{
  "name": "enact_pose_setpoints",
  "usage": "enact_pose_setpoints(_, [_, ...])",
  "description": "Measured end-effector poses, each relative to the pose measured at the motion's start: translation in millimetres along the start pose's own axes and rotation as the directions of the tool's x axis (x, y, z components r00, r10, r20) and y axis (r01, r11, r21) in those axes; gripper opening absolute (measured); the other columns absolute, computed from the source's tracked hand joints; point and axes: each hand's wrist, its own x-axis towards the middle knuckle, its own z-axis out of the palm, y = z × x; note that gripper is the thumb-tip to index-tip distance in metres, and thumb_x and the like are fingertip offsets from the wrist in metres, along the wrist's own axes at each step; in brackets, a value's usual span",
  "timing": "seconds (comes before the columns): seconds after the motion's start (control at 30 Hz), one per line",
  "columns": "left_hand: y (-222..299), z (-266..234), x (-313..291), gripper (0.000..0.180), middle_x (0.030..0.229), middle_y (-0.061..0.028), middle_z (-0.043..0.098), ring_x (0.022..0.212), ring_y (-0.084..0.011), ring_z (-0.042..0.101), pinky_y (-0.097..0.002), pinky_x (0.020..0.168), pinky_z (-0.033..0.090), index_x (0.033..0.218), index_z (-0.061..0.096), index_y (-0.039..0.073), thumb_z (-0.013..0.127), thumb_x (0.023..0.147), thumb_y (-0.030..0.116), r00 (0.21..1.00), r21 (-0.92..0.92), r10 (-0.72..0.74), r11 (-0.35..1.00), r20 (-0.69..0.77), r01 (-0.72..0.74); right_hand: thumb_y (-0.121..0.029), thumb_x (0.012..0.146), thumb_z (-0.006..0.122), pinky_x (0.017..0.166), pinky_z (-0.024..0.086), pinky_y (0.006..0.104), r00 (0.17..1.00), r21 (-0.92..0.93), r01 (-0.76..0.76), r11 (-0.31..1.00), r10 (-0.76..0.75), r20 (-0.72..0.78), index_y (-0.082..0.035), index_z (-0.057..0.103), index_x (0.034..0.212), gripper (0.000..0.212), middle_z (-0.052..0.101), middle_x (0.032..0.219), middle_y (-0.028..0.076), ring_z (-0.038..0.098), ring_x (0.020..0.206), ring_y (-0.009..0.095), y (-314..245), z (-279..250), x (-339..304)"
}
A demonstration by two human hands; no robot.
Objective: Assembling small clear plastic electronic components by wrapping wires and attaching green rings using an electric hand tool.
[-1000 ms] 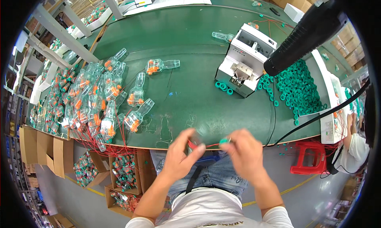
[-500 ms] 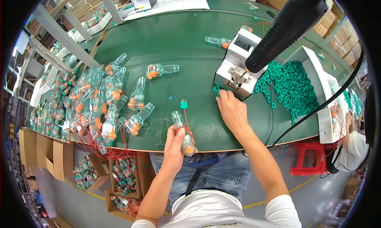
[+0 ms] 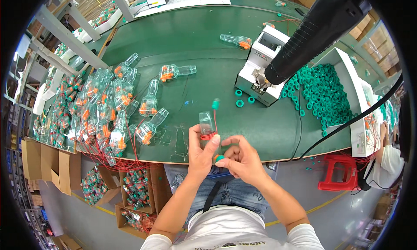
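We've got the left hand [image 3: 201,153] wrapped firmly round a clear bottle [image 3: 205,120], its see-through end poking up past the grip, a red wire [image 3: 209,136] coiled about it by the thumb. And look at that green plug [image 3: 215,104], up on a strand of the wire, just above and right of the bottle! Over to the right hand [image 3: 241,161]: a narrow pinch, thumb and fingertips on a green ring [image 3: 220,158] with a bit of orange right beside it. Is that ring seated on the bottle's lower end? We can't tell. The bottle itself is up near us, over the front edge of the green table [image 3: 208,30], the 2 hands close together.

Outward we go! Ahead and to the right, 3 loose rings [image 3: 239,103] lie by a white machine [image 3: 252,76], and a thick black tube [image 3: 310,39] slants across in front of it. Right of that, we find a great heap [image 3: 325,95] of green rings spilling from a white tray [image 3: 347,71]. Left side: 3 bottles [image 3: 149,101] lie apart from a crowded pile [image 3: 102,95], clear bodies, orange parts, red wires trailing over the edge. Below, we spot open cartons [image 3: 65,174] on the floor; far right, a red stool [image 3: 335,161] beside a co-worker's white sleeve [image 3: 392,162].
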Motion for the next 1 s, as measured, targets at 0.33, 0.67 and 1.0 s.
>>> enact_pose_setpoints(0.33, [-6,-2,-13,0.031,0.101,-0.001,0.05,0.092,-0.0088,0.047,-0.0265,0.085,0.042,0.119,0.046,0.006,0.063,0.093,0.013,0.991,-0.136,-0.135,0.982,-0.023,0.13,-0.013,0.086,0.079,0.048,0.042,0.0234,0.975,0.242,-0.072,0.968,0.018,0.221,-0.003,0.054,0.105,0.033,0.062,0.073,0.004,0.057,0.056,0.008,27,-3,7])
enact_pose_setpoints(0.67, [14,-21,3,0.046,0.113,-0.0032,0.059,0.103,-0.0175,0.059,-0.0416,0.094,0.05,0.14,0.047,0.007,0.054,0.099,0.027,0.949,-0.57,-0.302,0.766,0.089,0.297,-0.026,0.091,0.069,0.056,0.052,0.0358,0.834,-0.91,0.158,0.383,-0.546,-0.085,-0.008,0.058,0.103,0.025,0.062,0.083,0.011,0.065,0.068,0.026,5,-44,83])
enact_pose_setpoints(1.0, [13,-41,-4,0.036,0.095,-0.0063,0.06,0.097,-0.0251,0.058,-0.0411,0.09,0.05,0.103,0.057,0.008,0.059,0.093,0.042,0.907,-0.607,-0.385,0.683,0.172,0.406,-0.018,0.098,0.066,0.042,0.029,0.0191,0.962,0.264,-0.129,0.956,0.056,0.266,-0.005,0.054,0.112,0.023,0.056,0.073,0.0,0.043,0.05,0.002,-1,-4,13])
